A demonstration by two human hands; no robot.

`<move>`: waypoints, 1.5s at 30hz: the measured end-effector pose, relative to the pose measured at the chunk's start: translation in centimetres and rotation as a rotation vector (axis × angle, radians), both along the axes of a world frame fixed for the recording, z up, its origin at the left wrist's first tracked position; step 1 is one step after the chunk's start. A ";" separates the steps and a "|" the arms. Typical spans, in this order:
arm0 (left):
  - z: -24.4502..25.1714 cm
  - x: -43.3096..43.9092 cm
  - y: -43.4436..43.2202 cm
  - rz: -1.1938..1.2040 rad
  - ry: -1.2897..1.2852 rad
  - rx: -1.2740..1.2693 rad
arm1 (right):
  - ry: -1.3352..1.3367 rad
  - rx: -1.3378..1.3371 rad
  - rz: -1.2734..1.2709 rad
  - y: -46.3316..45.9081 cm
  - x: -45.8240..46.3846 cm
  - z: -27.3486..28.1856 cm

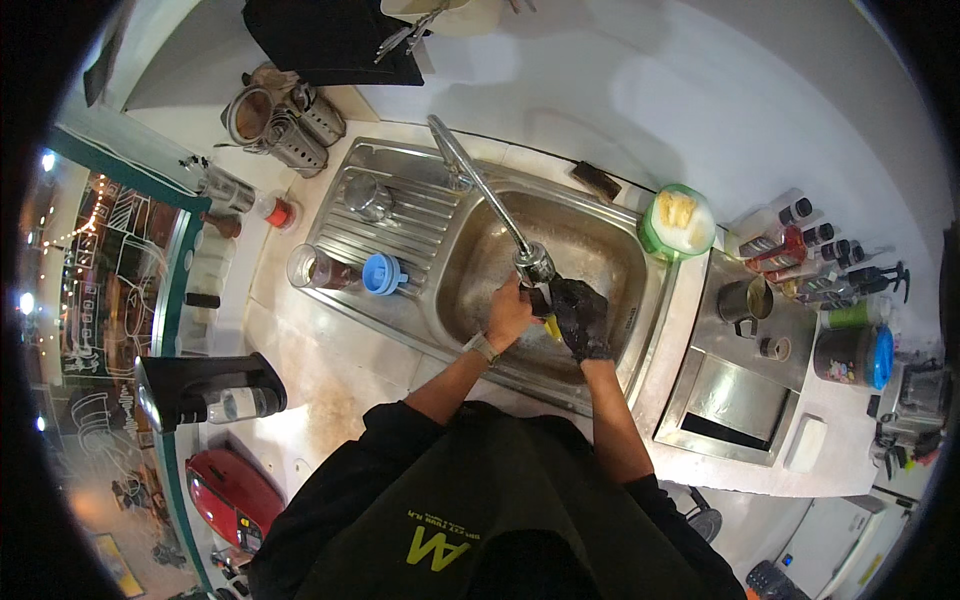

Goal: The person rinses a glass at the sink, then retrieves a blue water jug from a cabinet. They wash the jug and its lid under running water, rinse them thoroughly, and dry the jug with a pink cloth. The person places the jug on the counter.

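Both my hands are over a stainless steel sink basin, under the metal spray head of a flexible-hose tap. My left hand, bare with a watch at the wrist, grips a small dark item whose kind I cannot make out. A black glove covers my right hand, which is closed around a yellow piece, perhaps a sponge, against that item. Parts of both objects are hidden by the fingers and the tap head.
Left on the ribbed drainboard are a clear glass jug, a tumbler and a blue lid. A green tub with a yellow sponge stands behind the basin's right corner. Bottles and a steel pitcher are farther right.
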State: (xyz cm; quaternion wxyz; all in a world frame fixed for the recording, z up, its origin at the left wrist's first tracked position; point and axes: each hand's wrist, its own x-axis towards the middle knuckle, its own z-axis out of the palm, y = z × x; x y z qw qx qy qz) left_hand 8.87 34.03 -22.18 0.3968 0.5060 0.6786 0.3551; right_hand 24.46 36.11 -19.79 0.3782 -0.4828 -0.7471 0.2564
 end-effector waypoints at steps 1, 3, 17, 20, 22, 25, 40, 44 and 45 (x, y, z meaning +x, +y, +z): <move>0.6 0.3 0.0 -0.011 0.047 0.001 | 0.002 -0.158 0.012 0.5 -0.2 -0.7; 0.6 0.6 0.4 -0.015 0.083 -0.087 | 0.010 -0.471 0.040 1.9 -1.1 -1.8; -1.6 0.4 -0.6 0.148 -0.679 -0.051 | 0.220 -0.461 -0.266 -4.2 0.8 -10.0; 0.3 -0.5 -1.0 0.121 -0.905 -0.300 | 0.196 -0.383 -0.289 -2.6 2.3 -10.5; 1.1 -2.3 -1.1 0.060 -0.862 -0.230 | 0.259 -0.456 -0.444 -0.9 3.0 -7.0; 3.5 -3.6 -0.4 -0.071 -0.657 0.166 | 0.280 -0.399 -0.553 -1.0 1.9 -4.8; 5.8 -1.9 5.4 -0.208 -0.140 0.208 | 0.091 -0.368 -0.456 6.3 3.1 -10.3; 5.2 -2.1 5.7 -0.222 -0.163 0.207 | 0.122 -0.250 -0.416 4.6 1.7 -9.8; 5.3 -2.3 5.6 -0.228 -0.158 0.190 | 0.096 -0.297 -0.454 5.1 1.8 -9.4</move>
